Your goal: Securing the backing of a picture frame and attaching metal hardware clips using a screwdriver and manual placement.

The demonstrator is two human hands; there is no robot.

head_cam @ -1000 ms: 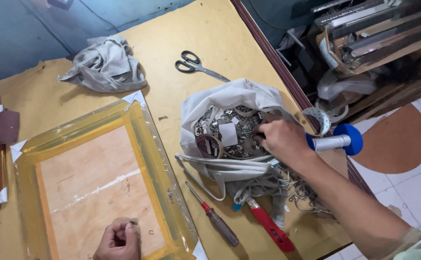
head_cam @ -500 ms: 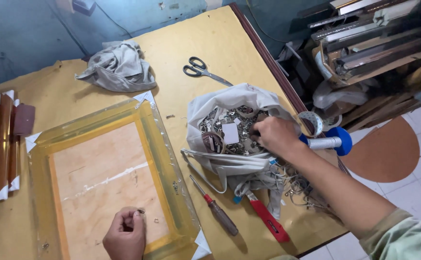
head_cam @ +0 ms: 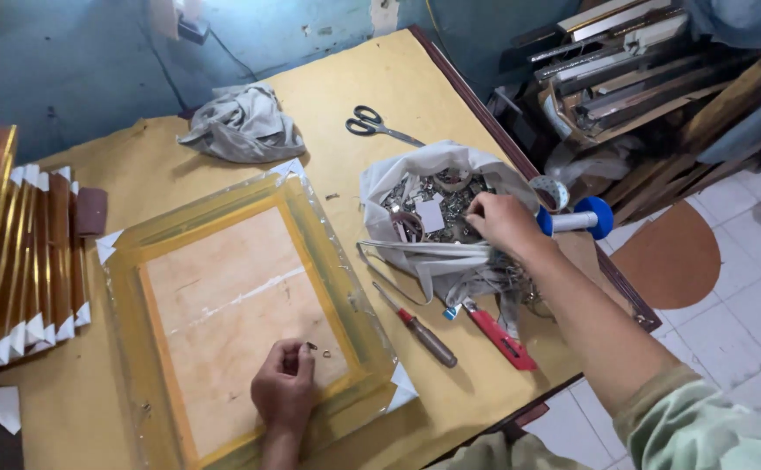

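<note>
Pinching a tiny hanger clip (head_cam: pixel 311 346) with the left hand (head_cam: pixel 283 388) on the frame back (head_cam: pixel 224 305); right hand (head_cam: pixel 504 223), fingers curled, digs the hardware bag (head_cam: pixel 415 187) at 2 o'clock. I'd hold the clip steady.

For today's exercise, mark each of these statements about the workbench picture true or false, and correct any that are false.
1. The right hand reaches into the white bag of metal parts. True.
2. The scissors lie inside the bag. False: they lie on the table beyond it.
3. The left hand rests on the back of the wrapped frame. True.
4. The screwdriver is in the left hand. False: it lies on the table beside the red utility knife.
</note>
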